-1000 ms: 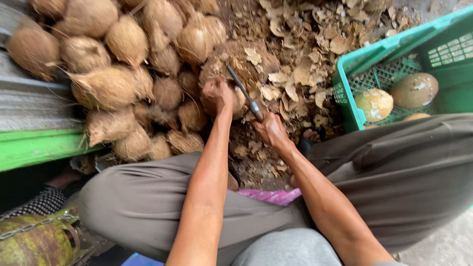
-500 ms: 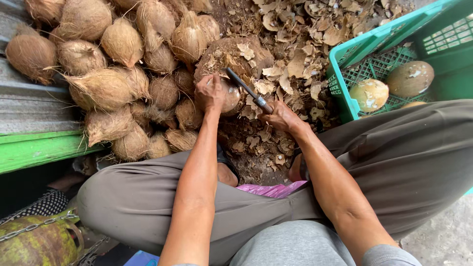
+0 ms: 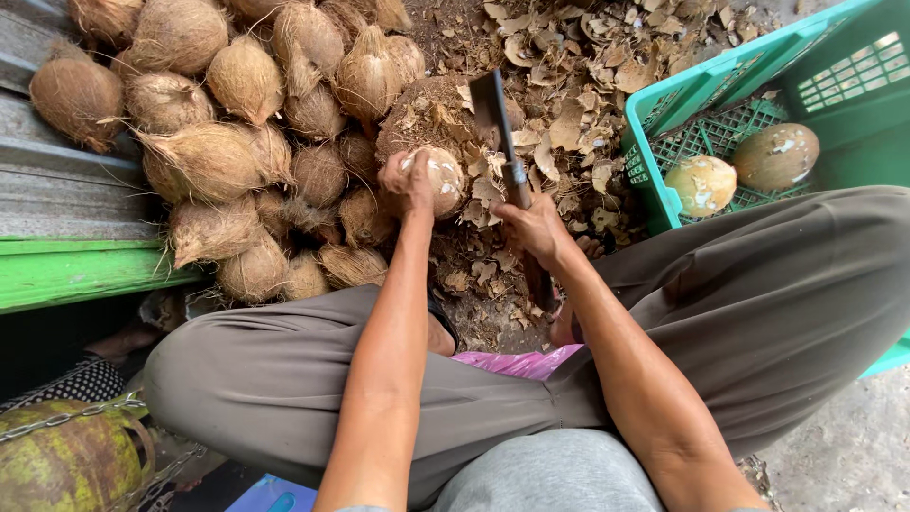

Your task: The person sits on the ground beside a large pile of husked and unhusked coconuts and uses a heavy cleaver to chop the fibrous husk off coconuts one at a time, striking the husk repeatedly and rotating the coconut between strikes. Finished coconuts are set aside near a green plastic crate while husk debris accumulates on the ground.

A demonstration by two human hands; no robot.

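I look down past my knees at a heap of brown, hairy husked coconuts, more than a dozen, piled against a grey corrugated sheet with a green painted edge.

My left hand is curled over a partly peeled coconut, fingers clamped on its pale, smooth, rounded shell; it sits on a rough fibrous mound in front of the heap, just left of the blade.

My right hand is closed in a fist around the handle of a cleaver, whose flat dark rectangular blade stands upright above the coconut.

Dry, curled tan husk shavings litter the ground beyond.

To my right, a green plastic lattice crate holds two peeled coconuts, smooth and cream-brown, lying side by side.

Grey-brown trousers cover both my legs. At lower left sits one rounded, scuffed green gas cylinder with a chain across it.
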